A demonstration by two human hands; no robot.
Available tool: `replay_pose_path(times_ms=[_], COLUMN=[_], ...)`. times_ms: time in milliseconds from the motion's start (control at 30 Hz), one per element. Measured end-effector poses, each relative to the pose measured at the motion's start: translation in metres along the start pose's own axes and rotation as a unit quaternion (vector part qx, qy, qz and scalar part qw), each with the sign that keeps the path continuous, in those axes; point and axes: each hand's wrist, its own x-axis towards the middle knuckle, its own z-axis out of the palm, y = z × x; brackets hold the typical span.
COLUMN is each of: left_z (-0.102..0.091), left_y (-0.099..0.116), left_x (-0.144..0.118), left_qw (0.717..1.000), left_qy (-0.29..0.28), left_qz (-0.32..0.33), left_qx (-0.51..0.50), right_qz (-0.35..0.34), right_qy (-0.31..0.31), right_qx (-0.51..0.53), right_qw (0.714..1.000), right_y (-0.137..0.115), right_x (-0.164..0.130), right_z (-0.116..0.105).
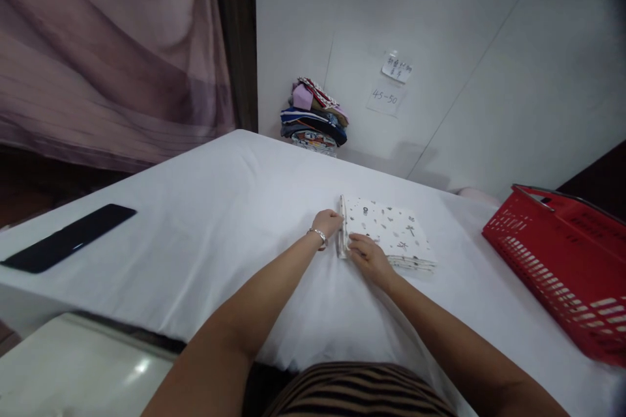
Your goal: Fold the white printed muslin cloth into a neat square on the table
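A white cloth (391,225) with small scattered prints lies folded in several layers on the white-covered table (210,228). My left hand (328,224), with a silver bracelet at the wrist, is closed at the cloth's left edge, its fingertips pinching the fold there. Close by on the right, my right hand (368,253) has its fingers bent over the near left corner of the same cloth. The left edge stands up slightly between my two hands. Part of the near corner is hidden behind my right hand.
A red plastic basket (557,267) stands at the table's right side. Against the wall, a stack of folded clothes (315,120) sits beyond the far edge. A flat black object (71,234) lies at the left. A pale glossy surface (83,371) is at the lower left.
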Motion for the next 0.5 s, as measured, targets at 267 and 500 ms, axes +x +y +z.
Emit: replay_pose_path(times_ms=[267, 500], left_z=[0.005, 0.010], left_y=[0.019, 0.028], left_x=[0.029, 0.048], left_qw=[0.995, 0.993], left_qy=[-0.018, -0.009], left_qz=[-0.013, -0.039], left_qx=[0.093, 0.111], right_qz=[-0.046, -0.068], right_qy=[0.040, 0.029], right_qx=[-0.011, -0.050], right_qw=[0.998, 0.996], right_y=[0.008, 0.006], right_x=[-0.005, -0.005], right_z=[0.012, 0.012])
